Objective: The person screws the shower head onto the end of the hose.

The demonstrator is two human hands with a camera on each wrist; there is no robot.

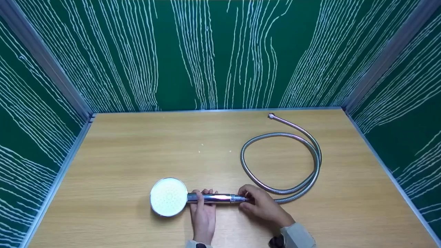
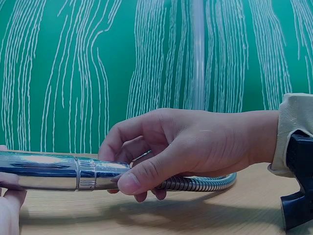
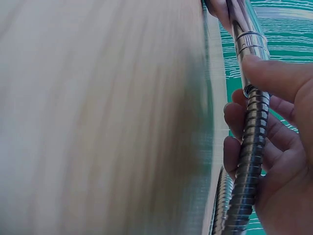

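Note:
A chrome hand shower head (image 1: 168, 197) lies sideways low over the table, its round white spray face upward at the left. My left hand (image 1: 204, 220) holds its handle (image 1: 220, 198) from below, thumb across the top. At the handle's right end, my right hand (image 1: 263, 206) pinches the conical metal nut (image 2: 112, 171) of a flexible shower hose (image 1: 318, 162). Nut and handle meet end to end in the left wrist view; how far they are screwed together cannot be seen. Ribbed hose runs past the right palm in the right wrist view, fingers curled around it.
The hose loops on the wooden table (image 1: 137, 144) to the right, with its free end nut (image 1: 271, 116) near the back edge. Several tiny white specks lie mid-table. Green panels with white lines (image 1: 220, 55) enclose the back and sides.

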